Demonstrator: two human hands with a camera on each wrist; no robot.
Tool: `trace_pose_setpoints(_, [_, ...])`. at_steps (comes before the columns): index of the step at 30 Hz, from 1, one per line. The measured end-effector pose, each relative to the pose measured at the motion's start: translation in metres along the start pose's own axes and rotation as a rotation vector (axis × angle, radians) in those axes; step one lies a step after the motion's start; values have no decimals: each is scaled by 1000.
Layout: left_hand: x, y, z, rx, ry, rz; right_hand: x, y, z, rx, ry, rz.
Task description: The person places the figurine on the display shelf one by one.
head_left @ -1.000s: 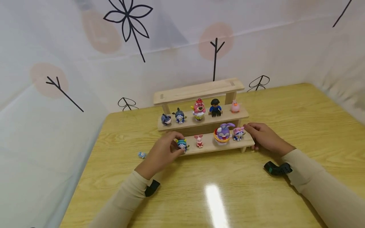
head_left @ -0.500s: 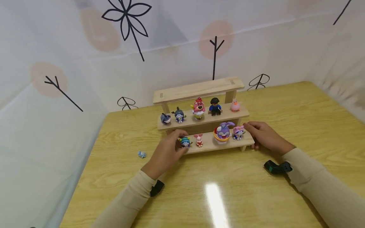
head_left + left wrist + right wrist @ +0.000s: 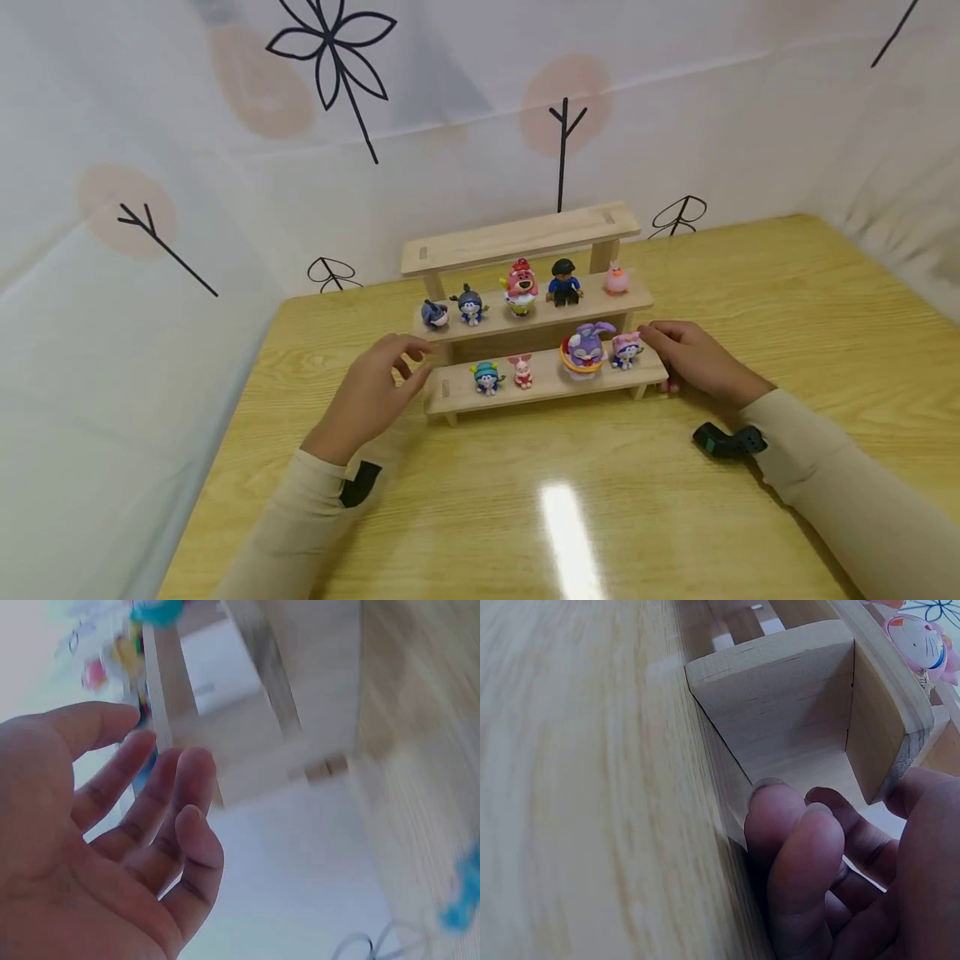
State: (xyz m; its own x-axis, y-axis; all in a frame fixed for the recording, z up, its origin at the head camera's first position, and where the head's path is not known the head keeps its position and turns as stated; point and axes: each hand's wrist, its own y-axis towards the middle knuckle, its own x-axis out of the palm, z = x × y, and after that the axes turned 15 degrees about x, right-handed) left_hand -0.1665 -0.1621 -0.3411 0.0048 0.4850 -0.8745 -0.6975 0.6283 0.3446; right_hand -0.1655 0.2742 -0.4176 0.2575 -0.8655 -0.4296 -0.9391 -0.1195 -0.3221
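Note:
A three-tier wooden display shelf (image 3: 517, 243) stands on the table. My left hand (image 3: 367, 398) is off its lower left end, fingers apart and loosely bent with nothing in them. On the lowest tier sits a small figurine with a teal hat (image 3: 487, 379), beside a pink piglet figurine (image 3: 522, 372), a purple rabbit figurine (image 3: 585, 350) and a pink-hatted figurine (image 3: 626, 351). My right hand (image 3: 693, 358) holds the lowest tier's right end; in the right wrist view the fingers (image 3: 799, 870) curl below the board's end.
The middle tier carries a grey donkey (image 3: 434, 314), a dark-haired figurine (image 3: 470, 306), a pink bear (image 3: 521, 286), a black-capped figure (image 3: 565, 283) and a pink bird (image 3: 617, 281). A small blue figurine (image 3: 463, 892) lies on the table (image 3: 465, 500), left of the shelf.
My left hand slid the teal-hatted figurine slightly right along the lowest tier, then let go and moved left. The blue figurine is now hidden behind it in the head view. The right hand stayed put.

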Motion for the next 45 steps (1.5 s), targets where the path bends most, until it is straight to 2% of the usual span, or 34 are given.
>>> trace_pose_setpoints(5, [-16,-6,-20,-63,2,-24,-1,0,-2,3,-7,10])
trace_pose_setpoints(11, [-20,-14,-41,-121,-39,-81,0,1,-1,10,5,14])
trace_pose_setpoints(15, [-22,-19,-52,-167,-74,-159,1,2,0,14,-1,11])
trace_pose_setpoints(23, [-19,-28,-68,-260,-166,-366,3,0,0,5,0,-1])
trace_pose_setpoints(35, [-13,-32,-76,-227,-151,-442,3,0,1,0,1,-9])
trace_pose_setpoints(42, [-14,-29,-74,-200,-142,-434,2,0,1,-8,-3,12])
trace_pose_setpoints(45, [-15,-28,-73,-215,-135,-444,1,0,1,-12,-5,7])
